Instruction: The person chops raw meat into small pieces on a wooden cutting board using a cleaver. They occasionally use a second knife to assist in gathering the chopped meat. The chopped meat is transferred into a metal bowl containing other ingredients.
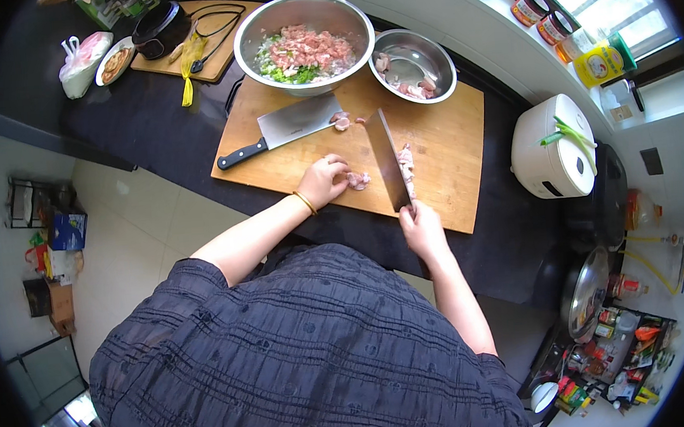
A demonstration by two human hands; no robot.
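Observation:
My right hand [423, 229] grips the handle of a cleaver [386, 156], its broad blade on edge over the wooden cutting board [449, 158]. Chopped pale pink pieces, apparently raw meat [406, 161], lie along the blade's right side. To the left of the blade, my left hand [324, 181] rests with curled fingers against a small pale pink meat piece [358, 181]; the fingertips are partly hidden. A second cleaver [300, 121] with a black handle lies flat on the board farther off, with another meat piece [341, 121] by its blade.
Behind the board stand a large steel bowl [246, 50] of minced meat and chopped greens and a smaller steel bowl [444, 63] with pale pieces. At right is a white rice cooker [540, 148] topped with scallion [570, 134]. A small board [214, 28] holds a cord at far left.

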